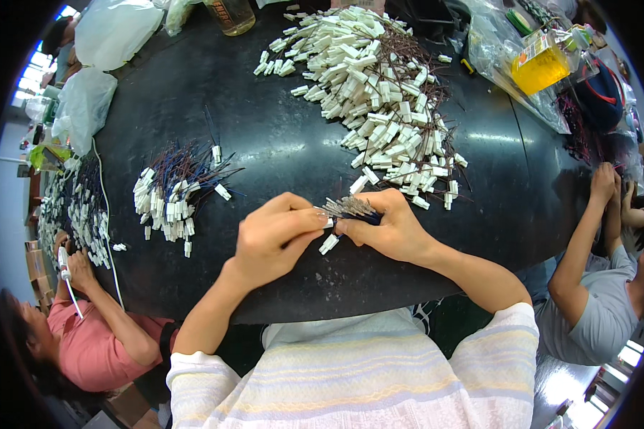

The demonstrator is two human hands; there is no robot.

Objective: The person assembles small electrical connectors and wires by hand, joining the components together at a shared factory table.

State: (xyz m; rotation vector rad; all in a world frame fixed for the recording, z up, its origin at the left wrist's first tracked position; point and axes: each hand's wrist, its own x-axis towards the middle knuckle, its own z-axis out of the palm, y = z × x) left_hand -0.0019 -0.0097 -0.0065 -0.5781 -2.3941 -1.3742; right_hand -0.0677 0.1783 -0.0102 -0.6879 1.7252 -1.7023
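In front of my body, both hands are close together over the dark table. My right hand [397, 230] is closed round a bundle of dark wires [352, 208] whose silvery metal terminal ends fan out toward the left. My left hand [275, 234] is closed in a pinch at those ends, with a small white connector [328, 223] at its fingertips; the fingers partly hide it. Just below the fingertips is another white connector [329, 244]; whether it hangs or lies on the table, I cannot tell.
Beyond my right hand spreads a large heap of white connectors with brown wires [386, 93]. A smaller pile with blue and brown wires [168, 196] lies left. Co-workers sit at both sides, one in a pink shirt [96, 343], another in grey [587, 307]. A yellow bottle [540, 64] lies far right.
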